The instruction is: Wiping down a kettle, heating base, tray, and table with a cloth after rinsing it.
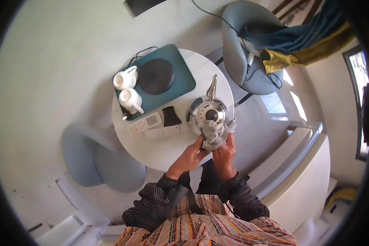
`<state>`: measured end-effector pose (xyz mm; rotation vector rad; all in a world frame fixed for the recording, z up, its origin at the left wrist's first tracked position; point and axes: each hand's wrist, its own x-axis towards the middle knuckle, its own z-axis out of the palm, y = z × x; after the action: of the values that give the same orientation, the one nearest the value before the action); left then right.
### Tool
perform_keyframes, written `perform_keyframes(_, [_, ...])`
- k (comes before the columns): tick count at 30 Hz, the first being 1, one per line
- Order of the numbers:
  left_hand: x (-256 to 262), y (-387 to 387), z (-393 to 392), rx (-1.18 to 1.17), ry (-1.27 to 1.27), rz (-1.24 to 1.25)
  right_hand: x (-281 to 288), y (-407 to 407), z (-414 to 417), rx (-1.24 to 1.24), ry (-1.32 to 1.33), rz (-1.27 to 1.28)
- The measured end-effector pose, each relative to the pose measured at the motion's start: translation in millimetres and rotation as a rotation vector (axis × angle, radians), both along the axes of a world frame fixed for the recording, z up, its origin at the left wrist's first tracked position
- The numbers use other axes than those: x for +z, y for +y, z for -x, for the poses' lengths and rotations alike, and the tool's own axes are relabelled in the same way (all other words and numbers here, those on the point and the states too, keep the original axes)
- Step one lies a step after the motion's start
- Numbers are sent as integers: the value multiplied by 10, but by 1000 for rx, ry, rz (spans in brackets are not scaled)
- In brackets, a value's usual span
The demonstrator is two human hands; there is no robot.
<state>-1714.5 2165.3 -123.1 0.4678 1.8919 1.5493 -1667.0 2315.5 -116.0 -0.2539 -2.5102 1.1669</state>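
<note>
A shiny metal kettle [200, 112] with a black lid knob stands on the round table, its spout pointing away from me. Just on my side of it, a crumpled grey cloth [214, 133] lies against a small rounded object, mostly covered; whether this is a cup or the kettle's handle I cannot tell. My left hand [187, 158] grips the left side of this bundle with thumb and fingers. Around its lower right side closes my right hand [225, 155], partly hidden by the cloth. A loose end of cloth hangs out beyond the right fingers.
On the round table [150, 153] is a teal hot plate [181, 73] bearing two upturned white mugs [124, 80] [130, 100]. Nearer lie a remote control [144, 123], a power strip [162, 132] and a black object [171, 116]. Grey-blue chairs [120, 166] [233, 49] flank the table.
</note>
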Motion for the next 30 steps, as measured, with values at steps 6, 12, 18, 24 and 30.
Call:
perform_keyframes(6, [-241,-33,-342,193,-102,-62,504,133,285,347,36,17])
perform_keyframes(12, [-494,126,-510,319,20,146,112,13,280,447,182,-462])
perform_keyframes(18, [-753,113,-579,538,319,166,45,-126,140,485,164,-133])
perform_keyframes(24, [-619,20,-406,393,-37,-152,-226,-36,-474,118,-227,706])
perform_keyframes(30, [-243,-74,-378,155,251,108,-580,209,-317,-207,-131,1580])
